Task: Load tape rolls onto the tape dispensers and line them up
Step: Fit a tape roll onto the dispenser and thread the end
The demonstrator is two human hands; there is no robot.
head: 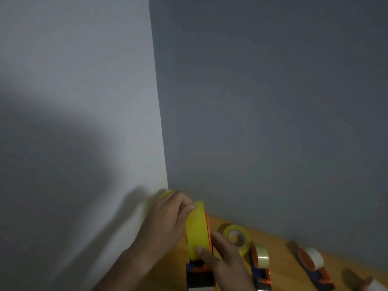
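Two plain walls meet at a vertical corner that runs down the middle of the view: the left wall (73,80) is pale grey-white and catches the light, while the right wall (273,101) sits in darker blue-grey shade. A broad, soft shadow (52,185) spreads across the lower part of the left wall. Along the bottom right, a warm orange-brown wooden tabletop (279,267) butts against the darker wall. The room is dimly lit.

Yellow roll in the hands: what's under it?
Under the yellow tape roll sits an orange-and-blue dispenser, its orange side plate showing at the roll's right edge. The hub is hidden by the roll, left hand and right hand.
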